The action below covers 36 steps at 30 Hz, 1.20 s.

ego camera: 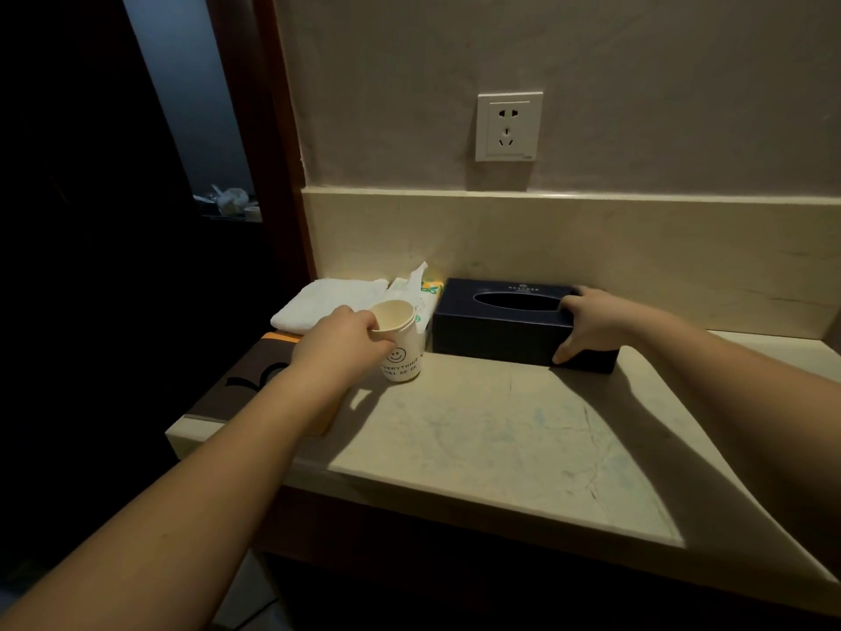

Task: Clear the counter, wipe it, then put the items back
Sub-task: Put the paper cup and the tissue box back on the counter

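Hands at the counter's (500,430) back edge: left hand (339,341) grips one paper cup (402,352) reading "EVERYTHING WILL BE OK"; right hand (591,318) clasps one dark tissue box (500,325); one folded white towel (327,302) lies at the left corner.

A smiley face is printed on the white paper cup (401,343), with "EVERYTHING" and a partly hidden "WILL BE OK" beneath it. Small pale print on the dark tissue box (500,330) cannot be read.
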{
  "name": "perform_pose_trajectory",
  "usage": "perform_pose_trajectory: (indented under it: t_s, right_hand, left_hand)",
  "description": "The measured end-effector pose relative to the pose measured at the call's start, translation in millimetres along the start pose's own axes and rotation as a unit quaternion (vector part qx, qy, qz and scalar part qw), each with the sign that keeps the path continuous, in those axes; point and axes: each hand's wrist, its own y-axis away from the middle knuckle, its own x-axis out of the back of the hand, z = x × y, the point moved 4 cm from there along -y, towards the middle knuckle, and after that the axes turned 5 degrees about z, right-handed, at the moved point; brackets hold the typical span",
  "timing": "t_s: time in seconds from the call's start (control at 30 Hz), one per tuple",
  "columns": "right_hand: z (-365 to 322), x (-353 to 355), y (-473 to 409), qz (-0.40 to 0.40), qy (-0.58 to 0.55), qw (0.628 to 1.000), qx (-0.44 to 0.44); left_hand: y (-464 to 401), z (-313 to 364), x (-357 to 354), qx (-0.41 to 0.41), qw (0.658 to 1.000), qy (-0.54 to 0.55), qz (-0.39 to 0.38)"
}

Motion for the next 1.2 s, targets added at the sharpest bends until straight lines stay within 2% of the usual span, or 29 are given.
perform_pose_trajectory:
  t_s: [0.6, 1.2]
  right_hand:
    - [-7, -1, -23, -0.008, -0.002, 1.0, 0.0]
    - [-7, -4, -20, 0.006, -0.001, 1.0, -0.002]
  left_hand:
    - [-10, -15, 0, 0.015, 0.998, 0.023, 0.054]
    - [-5, -17, -1, -0.017, 0.998, 0.02, 0.055]
